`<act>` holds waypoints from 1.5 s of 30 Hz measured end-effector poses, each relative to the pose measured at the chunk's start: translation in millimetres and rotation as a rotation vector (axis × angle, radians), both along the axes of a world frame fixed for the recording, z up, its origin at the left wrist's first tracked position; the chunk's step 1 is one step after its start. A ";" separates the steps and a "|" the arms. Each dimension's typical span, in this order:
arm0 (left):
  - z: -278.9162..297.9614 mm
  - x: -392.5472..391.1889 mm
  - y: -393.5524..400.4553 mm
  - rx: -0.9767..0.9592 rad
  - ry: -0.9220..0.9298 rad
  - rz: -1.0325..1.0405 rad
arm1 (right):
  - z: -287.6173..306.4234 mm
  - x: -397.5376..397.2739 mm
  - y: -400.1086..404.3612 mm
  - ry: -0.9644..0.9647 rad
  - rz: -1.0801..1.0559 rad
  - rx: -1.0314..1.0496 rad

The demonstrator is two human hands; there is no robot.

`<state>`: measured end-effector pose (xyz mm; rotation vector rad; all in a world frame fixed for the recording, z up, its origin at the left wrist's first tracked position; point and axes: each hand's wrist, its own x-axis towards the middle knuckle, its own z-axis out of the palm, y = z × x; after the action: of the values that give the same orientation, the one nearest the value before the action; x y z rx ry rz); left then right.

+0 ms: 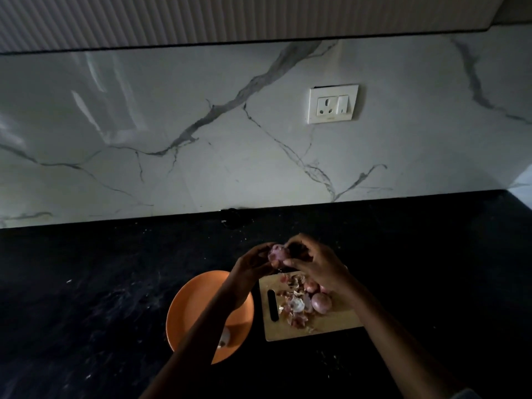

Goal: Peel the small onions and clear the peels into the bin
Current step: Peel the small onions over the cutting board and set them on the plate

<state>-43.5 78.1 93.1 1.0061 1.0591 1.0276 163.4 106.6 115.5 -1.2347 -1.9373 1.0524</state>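
Note:
A small pinkish onion (277, 252) is held up above the black counter, between both hands. My left hand (253, 262) grips it from the left and below. My right hand (312, 262) curls round its right side, fingers pinching at its skin. Below them lies a wooden cutting board (339, 323) with a heap of loose peels (295, 303) and an unpeeled onion (321, 302); a second onion (311, 286) shows partly under my right wrist. An orange plate (190, 306) sits left of the board, with a pale peeled piece (224, 338) on it beside my left forearm.
The black stone counter (100, 298) runs to a white marble backsplash (201, 139) carrying a socket and switch plate (333, 104). No bin is in view. The scene is dim.

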 end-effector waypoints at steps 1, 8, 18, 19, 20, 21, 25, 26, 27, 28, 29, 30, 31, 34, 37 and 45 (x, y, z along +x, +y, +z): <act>-0.2 -0.1 0.3 0.002 0.001 0.001 | 0.9 -1.0 -0.4 0.007 0.007 0.004; 0.2 0.1 -0.4 0.001 -0.034 0.009 | -6.1 -2.3 -0.2 0.046 -0.038 -0.022; -2.7 8.9 4.4 0.022 0.015 0.059 | -10.2 -15.2 -0.9 0.128 -0.267 -0.015; -3.7 9.7 5.0 0.018 0.021 0.065 | -9.7 -15.1 -0.6 0.115 -0.295 -0.008; -4.7 10.3 4.9 0.015 0.026 0.068 | -10.4 -14.7 -0.6 0.098 -0.316 0.002; -5.2 11.0 5.0 0.017 0.034 0.067 | -10.7 -14.4 -0.1 0.079 -0.331 0.017; -7.7 10.5 5.2 0.022 0.038 0.068 | -15.2 -11.9 2.8 0.096 -0.339 0.012; -7.9 9.7 5.6 0.020 0.029 0.076 | -16.4 -11.0 3.5 0.117 -0.336 0.000; -8.0 9.0 5.9 0.019 0.020 0.086 | -17.1 -10.3 3.5 0.143 -0.337 -0.016; -8.0 8.4 6.7 0.019 0.015 0.097 | -17.9 -9.1 3.7 0.165 -0.339 -0.039; -7.9 8.4 6.9 0.021 0.015 0.107 | -18.8 -8.2 3.3 0.188 -0.326 -0.065; -8.0 8.5 6.8 0.022 0.018 0.115 | -19.0 -7.9 2.5 0.208 -0.295 -0.091; -7.3 8.8 7.2 0.025 0.019 0.116 | -18.4 -8.6 1.9 0.226 -0.249 -0.119; -5.3 9.8 5.9 0.035 0.033 0.095 | -16.8 -13.1 -0.6 0.182 -0.170 -0.165; -4.2 11.3 4.0 0.043 0.047 0.074 | -15.5 -16.5 -1.9 0.212 -0.244 -0.165; -7.6 13.6 0.2 0.013 0.053 0.089 | -24.6 -15.7 2.1 0.126 -0.380 -0.071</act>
<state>-29.9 78.4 85.5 1.0089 1.1506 1.0865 147.7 108.7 91.0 -1.4662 -1.5048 0.9783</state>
